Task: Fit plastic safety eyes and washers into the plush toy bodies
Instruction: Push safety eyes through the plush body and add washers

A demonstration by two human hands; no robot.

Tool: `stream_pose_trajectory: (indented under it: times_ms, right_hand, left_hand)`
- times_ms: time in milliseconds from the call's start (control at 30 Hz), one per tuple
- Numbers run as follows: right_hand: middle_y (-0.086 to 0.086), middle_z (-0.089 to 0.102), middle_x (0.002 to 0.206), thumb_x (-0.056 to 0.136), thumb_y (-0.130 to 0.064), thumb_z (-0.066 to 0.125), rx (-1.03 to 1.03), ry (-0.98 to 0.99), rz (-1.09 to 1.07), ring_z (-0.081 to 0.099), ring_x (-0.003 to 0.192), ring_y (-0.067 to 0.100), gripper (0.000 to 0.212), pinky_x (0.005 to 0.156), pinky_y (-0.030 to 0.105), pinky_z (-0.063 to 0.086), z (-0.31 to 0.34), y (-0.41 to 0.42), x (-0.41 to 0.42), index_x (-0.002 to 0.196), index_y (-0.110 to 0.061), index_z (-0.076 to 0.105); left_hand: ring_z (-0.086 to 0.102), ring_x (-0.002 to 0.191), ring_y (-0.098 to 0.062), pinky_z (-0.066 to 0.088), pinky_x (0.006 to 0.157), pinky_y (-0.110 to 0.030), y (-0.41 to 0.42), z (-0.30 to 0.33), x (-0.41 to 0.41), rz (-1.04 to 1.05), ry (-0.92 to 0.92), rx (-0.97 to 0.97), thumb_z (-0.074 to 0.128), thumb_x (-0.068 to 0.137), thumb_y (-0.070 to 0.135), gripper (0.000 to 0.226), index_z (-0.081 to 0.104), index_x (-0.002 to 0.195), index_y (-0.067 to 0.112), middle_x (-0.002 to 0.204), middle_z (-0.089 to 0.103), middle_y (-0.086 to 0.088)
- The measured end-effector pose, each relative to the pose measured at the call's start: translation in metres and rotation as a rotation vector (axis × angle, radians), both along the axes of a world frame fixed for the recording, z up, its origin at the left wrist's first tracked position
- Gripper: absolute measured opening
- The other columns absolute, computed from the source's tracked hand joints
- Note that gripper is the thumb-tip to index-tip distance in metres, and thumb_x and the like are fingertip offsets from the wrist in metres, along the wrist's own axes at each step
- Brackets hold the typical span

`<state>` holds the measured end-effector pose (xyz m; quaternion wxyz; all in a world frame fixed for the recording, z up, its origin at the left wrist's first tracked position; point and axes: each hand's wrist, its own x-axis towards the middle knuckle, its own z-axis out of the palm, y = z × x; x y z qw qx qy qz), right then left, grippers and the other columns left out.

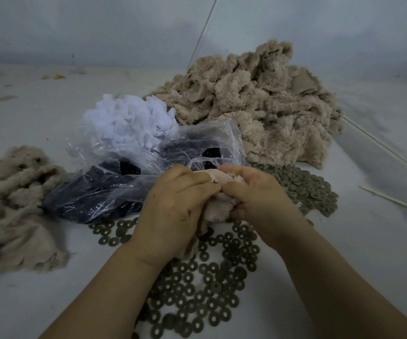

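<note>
A plush body (218,204) is gripped by left hand (173,204) and right hand (258,194); washers (205,285) are scattered at 6 o'clock.

fuzzy plush bodies (258,106), glossy plastic bag (114,182)

Both hands, left hand (173,206) and right hand (258,199), grip a beige plush toy body (218,204) above scattered grey ring-shaped washers (209,289).
</note>
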<state>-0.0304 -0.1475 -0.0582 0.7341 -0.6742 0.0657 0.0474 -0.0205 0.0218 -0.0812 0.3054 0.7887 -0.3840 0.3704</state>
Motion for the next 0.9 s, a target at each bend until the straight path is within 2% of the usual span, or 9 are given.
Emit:
stream_pose_trajectory:
  times_ms: [67, 133, 233, 300, 367, 500, 633, 767, 900]
  right_hand:
    - [0.000, 0.076, 0.079, 0.094, -0.028, 0.066, -0.376, -0.081, -0.170, 0.074, 0.072, 0.021, 0.012, 0.059, 0.031, 0.061, 0.003, -0.017, 0.004, 0.105, -0.025, 0.071]
    - [-0.006, 0.070, 0.070, 0.091, -0.034, 0.068, -0.841, -0.189, -0.335, 0.066, 0.063, 0.013, 0.007, 0.053, 0.023, 0.050, 0.005, -0.046, 0.010, 0.094, -0.027, 0.071]
    - [-0.009, 0.065, 0.084, 0.084, -0.030, 0.077, -1.217, -0.070, -0.232, 0.056, 0.075, 0.011, 0.018, 0.061, 0.020, 0.039, 0.000, -0.075, 0.018, 0.100, -0.025, 0.072]
    - [-0.006, 0.067, 0.089, 0.083, -0.030, 0.079, -1.278, -0.008, -0.136, 0.057, 0.079, 0.012, 0.020, 0.063, 0.020, 0.041, -0.010, -0.076, 0.025, 0.103, -0.025, 0.074]
    - [-0.009, 0.065, 0.082, 0.086, -0.027, 0.076, -1.272, -0.030, -0.100, 0.058, 0.075, 0.010, 0.014, 0.066, 0.020, 0.044, -0.018, -0.071, 0.031, 0.099, -0.022, 0.076]
    - [-0.018, 0.062, 0.070, 0.085, -0.033, 0.075, -1.229, -0.157, -0.178, 0.056, 0.066, -0.002, 0.004, 0.053, 0.015, 0.039, -0.023, -0.072, 0.033, 0.083, -0.029, 0.075]
    - [-0.021, 0.059, 0.065, 0.079, -0.025, 0.082, -1.233, -0.094, -0.064, 0.055, 0.062, -0.003, 0.009, 0.055, 0.013, 0.044, -0.026, -0.071, 0.036, 0.077, -0.027, 0.074]
    - [-0.020, 0.056, 0.052, 0.079, -0.017, 0.081, -1.235, -0.124, -0.093, 0.050, 0.048, -0.005, 0.018, 0.042, 0.006, 0.034, -0.027, -0.071, 0.038, 0.065, -0.025, 0.073]
    - [-0.024, 0.058, 0.059, 0.086, -0.023, 0.076, -1.271, -0.147, -0.079, 0.052, 0.054, -0.002, 0.007, 0.048, 0.006, 0.033, -0.022, -0.070, 0.038, 0.084, -0.029, 0.080]
  left_hand:
    - [0.062, 0.081, -0.029, 0.053, 0.069, -0.042, 0.000, 0.001, 0.001, 0.000, -0.021, 0.022, 0.059, 0.094, 0.005, 0.019, 0.077, 0.098, 0.002, 0.099, 0.073, -0.006]
    - [0.061, 0.081, -0.029, 0.053, 0.069, -0.042, 0.001, 0.001, 0.001, 0.003, -0.028, 0.046, 0.061, 0.092, 0.003, 0.017, 0.077, 0.097, 0.001, 0.099, 0.073, -0.007]
    - [0.062, 0.083, -0.028, 0.054, 0.071, -0.040, -0.002, 0.000, -0.002, 0.000, -0.028, 0.085, 0.061, 0.092, 0.005, 0.018, 0.077, 0.097, 0.001, 0.100, 0.074, -0.007]
    - [0.063, 0.084, -0.026, 0.055, 0.073, -0.036, -0.003, 0.000, -0.003, -0.008, -0.033, 0.103, 0.060, 0.092, 0.007, 0.019, 0.078, 0.097, 0.002, 0.100, 0.074, -0.006]
    - [0.062, 0.085, -0.023, 0.053, 0.075, -0.031, -0.004, 0.000, -0.004, -0.013, -0.033, 0.117, 0.058, 0.094, 0.010, 0.022, 0.078, 0.097, 0.003, 0.100, 0.074, -0.005]
    - [0.063, 0.087, -0.022, 0.053, 0.076, -0.031, -0.004, -0.001, -0.004, -0.011, -0.003, 0.133, 0.057, 0.094, 0.012, 0.023, 0.078, 0.098, 0.005, 0.102, 0.074, -0.005]
    - [0.063, 0.087, -0.021, 0.053, 0.077, -0.030, -0.005, -0.002, -0.004, -0.010, 0.007, 0.145, 0.056, 0.095, 0.013, 0.024, 0.078, 0.099, 0.006, 0.103, 0.074, -0.004]
    - [0.059, 0.092, -0.018, 0.050, 0.082, -0.025, -0.004, -0.003, -0.004, -0.015, 0.020, 0.149, 0.054, 0.095, 0.013, 0.025, 0.078, 0.100, 0.007, 0.104, 0.074, -0.004]
    - [0.062, 0.089, -0.021, 0.053, 0.078, -0.031, -0.004, -0.002, -0.004, -0.022, 0.025, 0.155, 0.055, 0.095, 0.012, 0.025, 0.078, 0.101, 0.007, 0.104, 0.073, -0.004]
